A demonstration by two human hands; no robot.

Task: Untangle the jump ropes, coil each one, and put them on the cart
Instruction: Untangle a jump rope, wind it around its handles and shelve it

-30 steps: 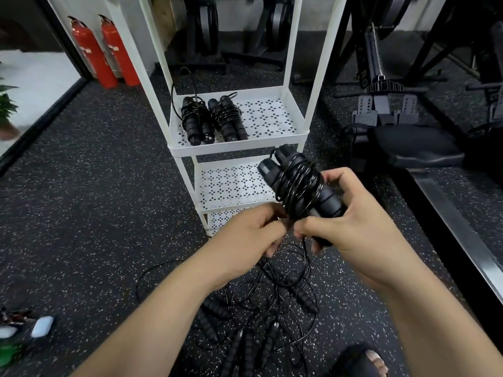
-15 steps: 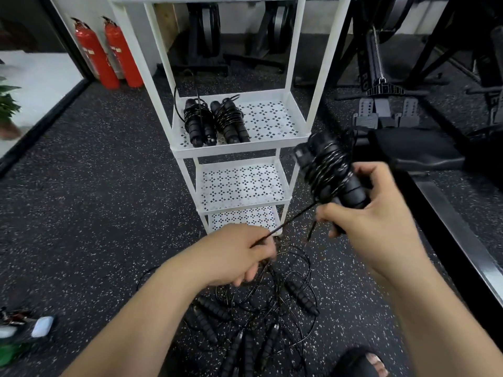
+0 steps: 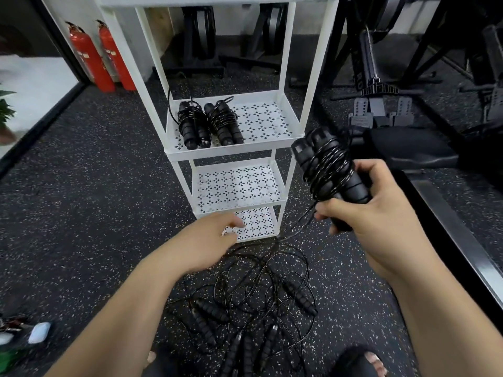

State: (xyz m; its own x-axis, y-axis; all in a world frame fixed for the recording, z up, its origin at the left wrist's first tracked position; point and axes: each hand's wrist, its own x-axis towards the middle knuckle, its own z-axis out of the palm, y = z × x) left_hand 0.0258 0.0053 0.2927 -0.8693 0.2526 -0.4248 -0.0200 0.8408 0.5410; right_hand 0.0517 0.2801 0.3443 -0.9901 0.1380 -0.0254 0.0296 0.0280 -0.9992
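My right hand [image 3: 378, 216] grips a coiled jump rope [image 3: 329, 167], two black handles with cord wound round them, held up to the right of the white cart [image 3: 231, 153]. A loose tail of its cord hangs to the floor. My left hand [image 3: 209, 238] hovers low in front of the cart's bottom shelf, fingers loosely curled, holding nothing that I can see. Two coiled ropes [image 3: 209, 126] lie side by side on the left of the cart's upper tray. A tangle of ropes [image 3: 253, 308] with several black handles lies on the floor below my hands.
Two red fire extinguishers [image 3: 100, 58] stand at the back left. Black gym machines [image 3: 378, 77] and a padded bench [image 3: 408, 148] crowd the right side. My sandalled foot [image 3: 364, 360] is at the bottom edge. Small items [image 3: 38, 331] lie at the lower left.
My left hand pulled the cord's end taut, then let it go and dropped toward the cart's base. My right hand carried the coiled rope to the right.
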